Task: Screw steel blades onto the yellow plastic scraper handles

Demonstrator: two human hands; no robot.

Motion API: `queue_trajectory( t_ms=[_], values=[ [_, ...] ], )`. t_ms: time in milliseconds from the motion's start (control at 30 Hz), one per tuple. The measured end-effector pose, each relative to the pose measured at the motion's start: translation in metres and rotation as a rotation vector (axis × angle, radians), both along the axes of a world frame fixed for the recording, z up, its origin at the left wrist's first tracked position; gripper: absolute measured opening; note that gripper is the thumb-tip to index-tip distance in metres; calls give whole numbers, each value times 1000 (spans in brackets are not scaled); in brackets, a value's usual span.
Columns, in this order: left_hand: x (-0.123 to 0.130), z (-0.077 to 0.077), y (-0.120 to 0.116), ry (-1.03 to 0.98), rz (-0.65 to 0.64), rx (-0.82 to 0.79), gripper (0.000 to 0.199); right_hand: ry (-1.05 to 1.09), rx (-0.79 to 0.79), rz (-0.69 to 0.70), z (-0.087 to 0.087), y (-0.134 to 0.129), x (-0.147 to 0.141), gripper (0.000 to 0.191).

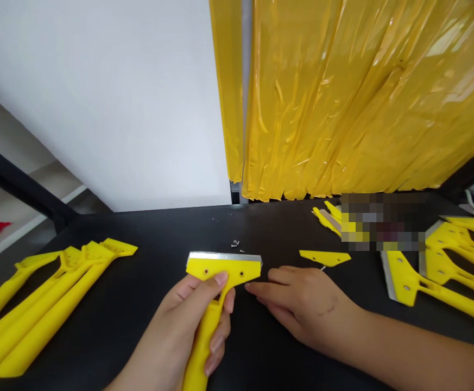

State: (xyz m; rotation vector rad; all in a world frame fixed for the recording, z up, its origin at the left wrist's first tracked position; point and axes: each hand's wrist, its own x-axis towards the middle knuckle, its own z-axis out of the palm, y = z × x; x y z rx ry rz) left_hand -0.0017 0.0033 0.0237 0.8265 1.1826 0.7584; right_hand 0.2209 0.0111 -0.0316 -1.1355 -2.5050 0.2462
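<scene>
My left hand (196, 320) is wrapped round the handle of a yellow scraper (223, 266), its thumb on the head below two holes. A metal blade (225, 256) runs along the scraper's top edge. Just right of the head, my right hand (302, 296) is held low over the black table with its fingers close together; whether anything is between the fingertips is too small to tell. Beyond that hand lies a loose yellow plate (325, 257). Several small screws and nuts (235, 244) lie behind the scraper.
Several yellow handles (57, 288) lie at the left of the black table (159, 233). Scrapers with blades (403, 279) lie at the right, beside a blurred patch. More yellow pieces (326, 221) lie at the back. A white panel (139, 108) and yellow plastic sheeting (342, 108) stand behind.
</scene>
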Motion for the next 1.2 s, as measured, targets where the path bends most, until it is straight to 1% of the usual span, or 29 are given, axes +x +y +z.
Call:
queue_trajectory(
  t_ms=[167, 267, 367, 467, 533, 567, 600, 700, 733, 800, 867, 967, 1067, 1200],
  values=[
    [1, 3, 0, 7, -3, -10, 40, 0, 1, -15, 1, 4, 0, 26],
    [1, 2, 1, 0, -4, -9, 39, 6, -2, -21, -1, 6, 0, 21],
    [1, 0, 1, -14, -4, -11, 38, 22, -7, -25, -1, 6, 0, 20],
    [1, -3, -1, -41, -7, -6, 40, 58, -8, -31, 5, 3, 1, 23],
    [-1, -5, -4, -69, -23, -2, 43, 139, -41, -43, 16, 0, 1, 22],
    [-1, -5, -6, -90, -34, -6, 44, 214, -94, -62, 23, -2, 0, 21],
    [-2, -6, -8, -113, -49, -15, 46, 319, -183, -92, 31, -3, -1, 19],
    [-2, -6, -13, -155, -82, -70, 46, 675, -572, -231, 50, -6, -5, 17],
    [-2, -5, -14, -158, -88, -86, 46, 768, -696, -262, 55, -7, -7, 18],
    [-1, -4, -15, -156, -86, -97, 46, 921, -911, -273, 59, -8, -10, 23],
    [1, -3, -14, -162, -68, -72, 45, 1029, -1074, -259, 58, -10, -11, 26],
    [2, -1, -12, -163, -35, -37, 45, 1132, -1212, -274, 55, -14, -10, 27],
    [1, 1, -10, -144, -28, -38, 44, 1198, -1250, -277, 54, -17, -10, 25],
    [0, 2, -9, -95, -57, -32, 43, 1216, -1298, -226, 53, -16, -11, 21]
  ],
)
